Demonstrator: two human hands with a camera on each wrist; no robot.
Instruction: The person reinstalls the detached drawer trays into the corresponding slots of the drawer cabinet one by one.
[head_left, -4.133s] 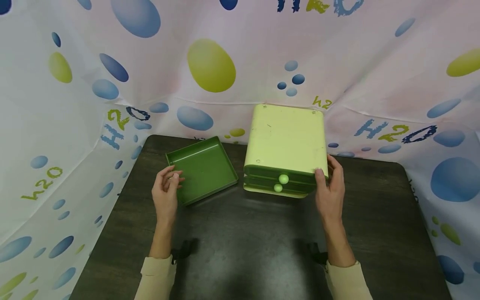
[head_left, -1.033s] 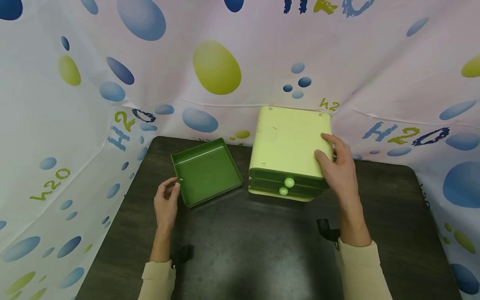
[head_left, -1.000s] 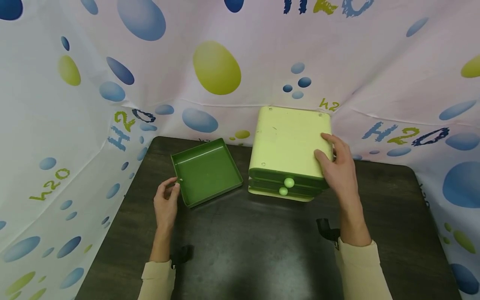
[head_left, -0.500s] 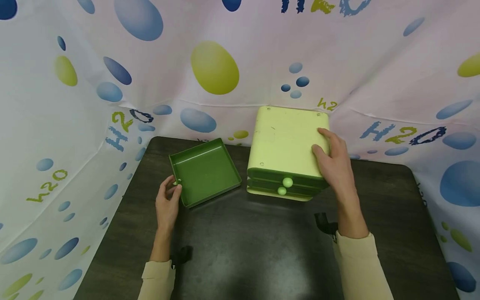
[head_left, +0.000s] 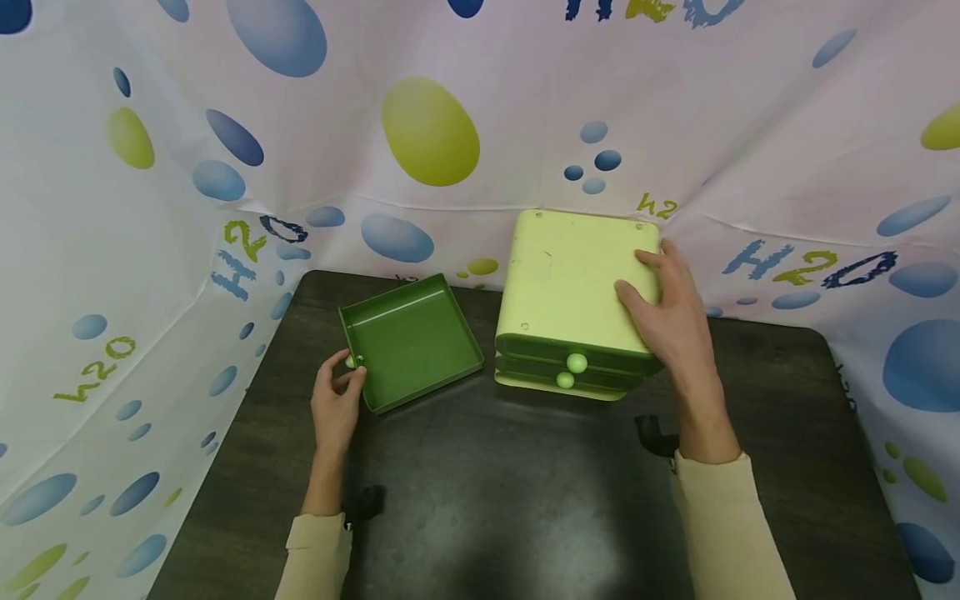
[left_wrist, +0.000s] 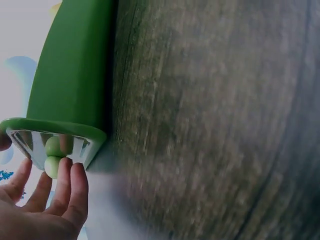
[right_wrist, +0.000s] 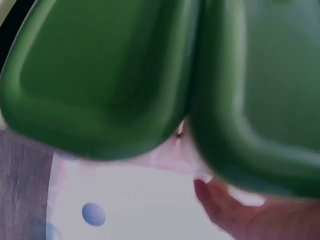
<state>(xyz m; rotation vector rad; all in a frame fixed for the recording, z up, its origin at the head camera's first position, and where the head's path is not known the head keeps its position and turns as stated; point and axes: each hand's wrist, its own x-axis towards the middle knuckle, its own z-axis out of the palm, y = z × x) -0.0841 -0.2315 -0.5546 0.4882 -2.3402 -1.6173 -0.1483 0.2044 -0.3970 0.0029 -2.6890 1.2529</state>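
A green drawer [head_left: 412, 346] lies on the table at left, its open side up. My left hand [head_left: 335, 408] pinches the drawer's front wall near its round light-green knob [left_wrist: 52, 166]; in the left wrist view the fingertips are beside that knob. To the right stands a pale yellow cabinet [head_left: 573, 275] with two green drawers in it, each with a round knob. My right hand [head_left: 671, 321] rests on the cabinet's right side, thumb and index finger on its top. The right wrist view shows two green drawer fronts [right_wrist: 100, 100] close up; the hand is partly hidden there.
Dark wood-look table [head_left: 480, 483] under everything. White cloth [head_left: 525, 108] printed with coloured drops and lettering hangs behind and at both sides. Dark wrist-camera mounts [head_left: 656, 435] stick inward from both wrists.
My right hand has moved from the cabinet's front right corner farther back onto its top right edge. The left hand has settled on the drawer's front wall. Drawer and cabinet look unmoved.
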